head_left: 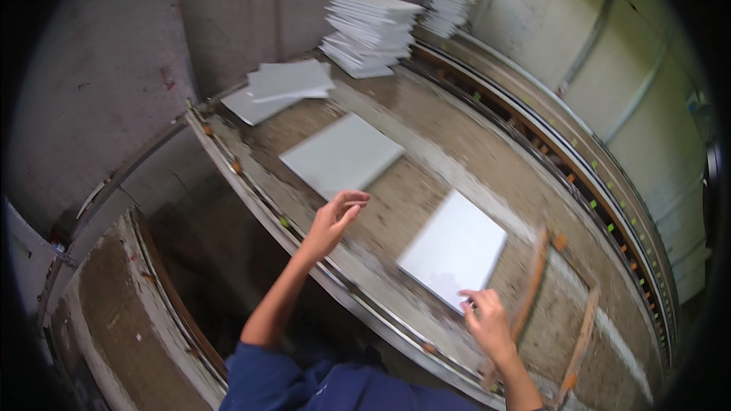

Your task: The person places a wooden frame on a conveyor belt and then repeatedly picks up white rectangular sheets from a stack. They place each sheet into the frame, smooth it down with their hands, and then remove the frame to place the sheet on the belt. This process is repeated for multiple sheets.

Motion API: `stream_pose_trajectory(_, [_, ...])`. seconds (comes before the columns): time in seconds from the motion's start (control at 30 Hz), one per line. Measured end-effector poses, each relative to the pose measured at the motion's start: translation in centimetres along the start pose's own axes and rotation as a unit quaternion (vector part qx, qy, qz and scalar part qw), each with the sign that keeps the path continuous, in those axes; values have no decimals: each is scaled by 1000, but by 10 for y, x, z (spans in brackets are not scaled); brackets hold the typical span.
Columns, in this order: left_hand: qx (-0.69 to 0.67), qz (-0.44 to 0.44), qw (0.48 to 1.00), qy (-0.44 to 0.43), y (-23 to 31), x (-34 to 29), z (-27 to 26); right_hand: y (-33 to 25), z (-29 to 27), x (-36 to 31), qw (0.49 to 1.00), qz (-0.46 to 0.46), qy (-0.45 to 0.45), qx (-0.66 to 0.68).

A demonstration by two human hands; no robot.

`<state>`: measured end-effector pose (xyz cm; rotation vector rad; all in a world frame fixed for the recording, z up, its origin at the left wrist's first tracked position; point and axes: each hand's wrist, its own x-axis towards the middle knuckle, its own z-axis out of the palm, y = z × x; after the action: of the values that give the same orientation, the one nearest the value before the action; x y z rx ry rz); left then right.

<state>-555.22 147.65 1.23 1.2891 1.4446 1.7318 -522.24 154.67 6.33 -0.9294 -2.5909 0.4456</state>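
A bright white rectangular panel (454,247) lies flat on the long work surface, in front of me to the right. My right hand (486,320) is at its near corner, fingers loosely bent and apart. The fingertips overlap the panel's edge; whether they touch it I cannot tell. Farther off and to the left lies a greyer panel (343,154), also flat. Beside its near edge my left hand (339,217) hovers with thumb and fingers slightly curled and spaced, nothing visible between them.
Overlapping loose panels (285,87) lie at the far left of the work surface (426,156). Behind them rise a tall uneven stack (369,34) and a smaller stack (448,11). A worn wooden frame (582,335) rests at right. A second bench (126,320) stands lower left, beyond a dark gap.
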Motion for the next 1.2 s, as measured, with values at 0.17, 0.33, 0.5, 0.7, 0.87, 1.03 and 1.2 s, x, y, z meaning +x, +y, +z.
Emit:
stream_pose_trajectory(0.17, [-44, 4, 987, 157, -28, 3, -109, -102, 75, 139, 988, -113, -81, 64])
stream_pose_trajectory(0.33, [-73, 7, 974, 213, -36, 28, -178, -144, 126, 244, 972, -56, -114, 200])
stream_pose_trajectory(0.5, [-66, 12, 968, 244, -42, 48, -228, -153, 180, 328, 947, -63, -115, 292])
stream_pose_trajectory(0.7, [27, -27, 972, 232, -48, 74, -296, -178, 240, 393, 894, -10, -136, 427])
stream_pose_trajectory(0.87, [72, -16, 972, 221, -77, 124, -360, -208, 278, 443, 852, 25, -170, 494])
stream_pose_trajectory(1.03, [114, -33, 969, 217, -132, 191, -415, -237, 347, 509, 785, 114, -93, 602])
stream_pose_trajectory(1.2, [209, -72, 970, 104, -134, 228, -400, -287, 383, 560, 653, 324, 64, 682])
